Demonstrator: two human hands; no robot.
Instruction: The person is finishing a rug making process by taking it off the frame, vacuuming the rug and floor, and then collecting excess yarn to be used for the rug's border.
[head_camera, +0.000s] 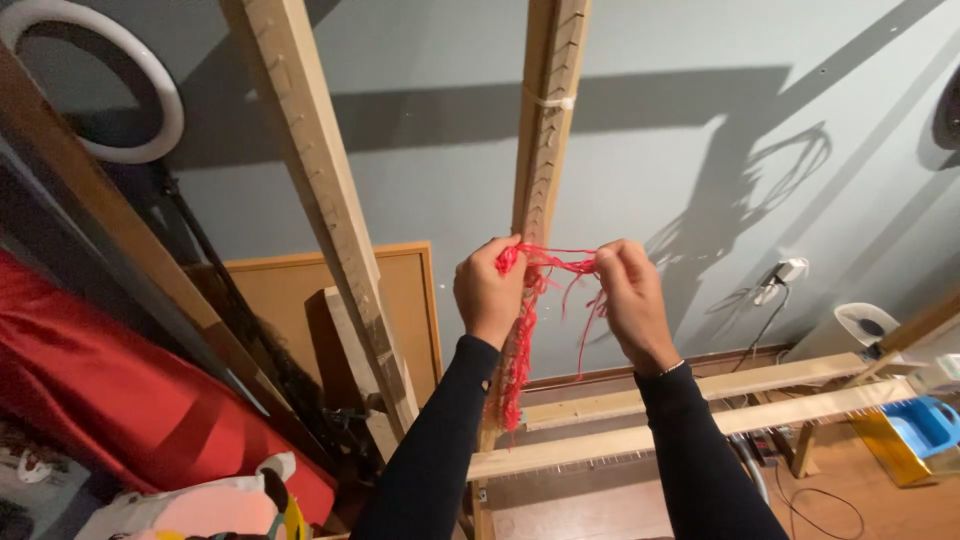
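Observation:
My left hand (488, 292) and my right hand (632, 300) are raised side by side in front of an upright wooden beam (545, 140) of a frame. Both pinch a bundle of red yarn (548, 262), pulled taut between the fingers. More red strands (515, 360) hang down from my left hand along the beam, and a thin loop dangles below my right hand. Both arms wear black sleeves.
A second slanted wooden beam (320, 200) stands at left, with horizontal wooden rails (700, 400) low at right. A ring light (110, 80) is at top left, a red roll (110, 390) at lower left, a brown board (290, 300) against the grey wall, a blue bin (925, 422) at far right.

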